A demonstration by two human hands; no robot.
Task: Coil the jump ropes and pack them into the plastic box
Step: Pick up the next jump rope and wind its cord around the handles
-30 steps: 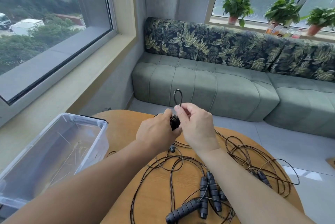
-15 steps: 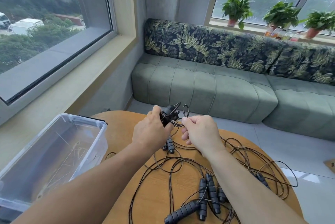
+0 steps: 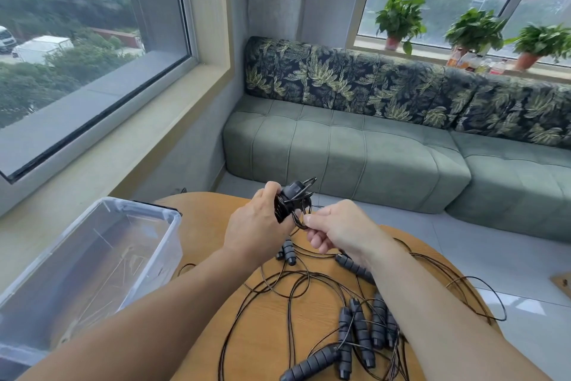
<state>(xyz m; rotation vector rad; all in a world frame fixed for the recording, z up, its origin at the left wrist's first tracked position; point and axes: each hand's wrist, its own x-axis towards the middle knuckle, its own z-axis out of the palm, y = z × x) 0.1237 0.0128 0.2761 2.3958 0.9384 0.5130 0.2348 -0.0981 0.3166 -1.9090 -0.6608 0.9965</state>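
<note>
I can read no text, label, brand, number or sign anywhere in my view. The bottles (image 3: 472, 61) on the far windowsill carry coloured labels, but they are too small and blurred for me to make out any lettering.

Open-topped plastic box (image 3: 92, 257) (ropes (image 3: 296, 285) tangled alongside)
</note>
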